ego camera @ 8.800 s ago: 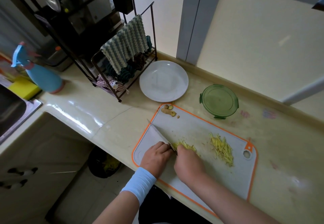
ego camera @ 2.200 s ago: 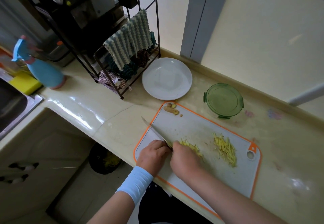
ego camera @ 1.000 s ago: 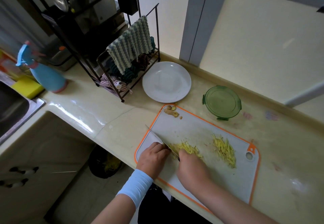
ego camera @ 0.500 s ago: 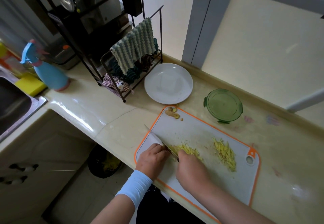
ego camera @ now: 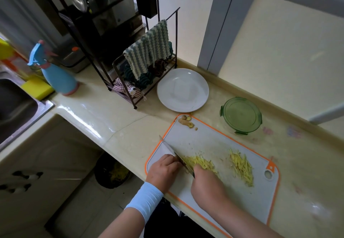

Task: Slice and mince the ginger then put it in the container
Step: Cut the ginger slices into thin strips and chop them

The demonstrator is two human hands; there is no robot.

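A white cutting board [ego camera: 204,140] with an orange rim lies on the counter. My right hand [ego camera: 206,185] grips the handle of a knife [ego camera: 167,147], whose tip points to the far left. My left hand [ego camera: 163,170] presses its fingertips on the back of the blade. Just right of the blade lies a pile of chopped ginger [ego camera: 199,162], partly under my right hand. A second pile of ginger strips [ego camera: 241,167] sits further right. Ginger scraps [ego camera: 186,123] lie at the board's far corner. The green container [ego camera: 242,114] stands beyond the board.
A white plate [ego camera: 182,90] sits behind the board, beside a wire rack [ego camera: 145,66] hung with cloths. At far left are a blue spray bottle [ego camera: 55,73], a yellow sponge [ego camera: 36,88] and the sink [ego camera: 14,107]. A bin [ego camera: 111,172] stands on the floor below the counter edge.
Both hands stay on the knife at the left ginger pile; the blade has shifted only slightly over it. The ginger strips and container have not moved.
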